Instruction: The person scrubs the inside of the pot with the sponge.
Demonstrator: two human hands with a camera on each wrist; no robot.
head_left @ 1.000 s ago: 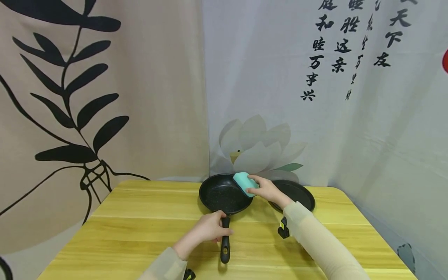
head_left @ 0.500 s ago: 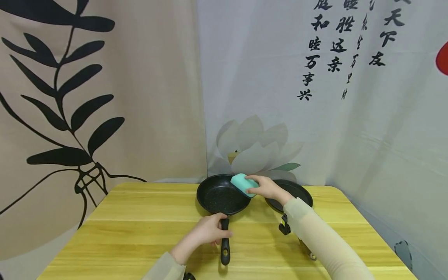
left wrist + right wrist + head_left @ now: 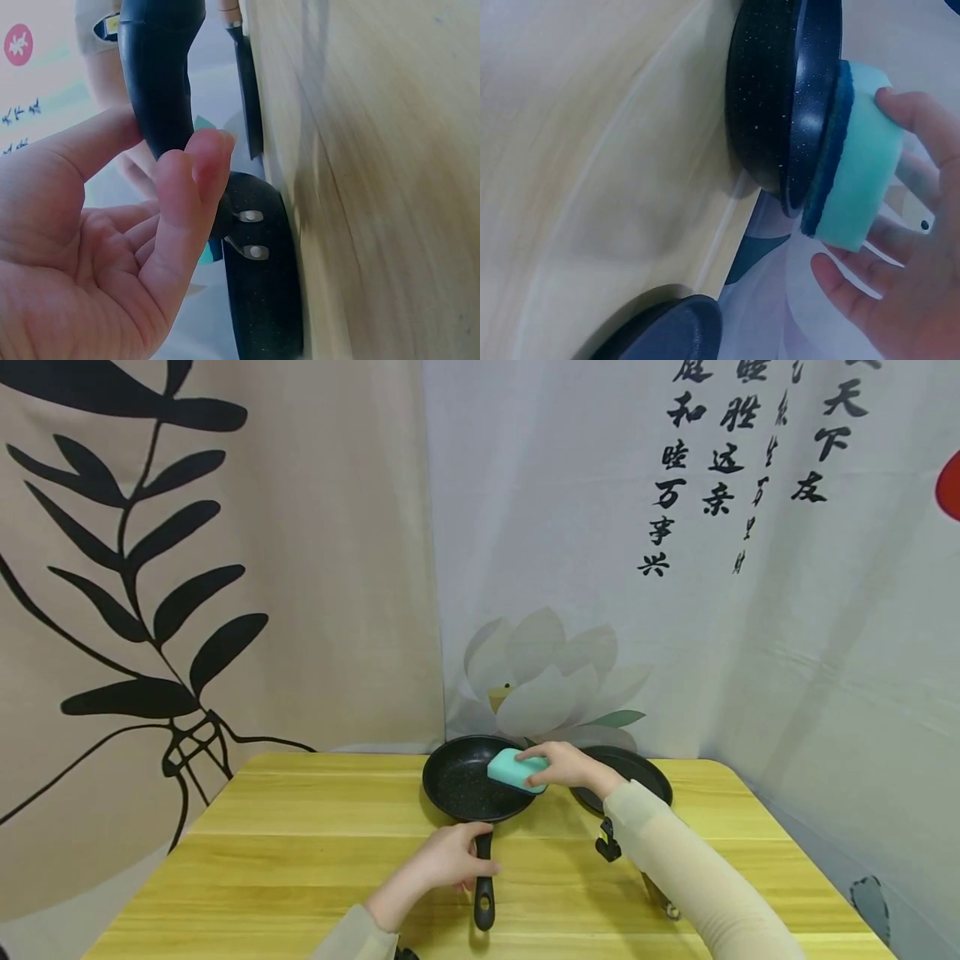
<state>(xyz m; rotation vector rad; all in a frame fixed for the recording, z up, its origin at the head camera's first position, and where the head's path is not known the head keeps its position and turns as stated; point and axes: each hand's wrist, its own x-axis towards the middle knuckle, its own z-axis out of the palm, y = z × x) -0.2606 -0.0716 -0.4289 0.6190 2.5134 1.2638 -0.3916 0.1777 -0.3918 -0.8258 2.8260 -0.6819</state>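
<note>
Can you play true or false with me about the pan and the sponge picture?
1. The left hand holds the pan's handle. True.
2. The sponge is pink. False: it is teal with a dark blue scrubbing side.
3. The right hand holds the sponge at the frying pan. True.
4. The table is made of glass. False: it is yellow wood.
5. A second dark pan sits to the right of the frying pan. True.
</note>
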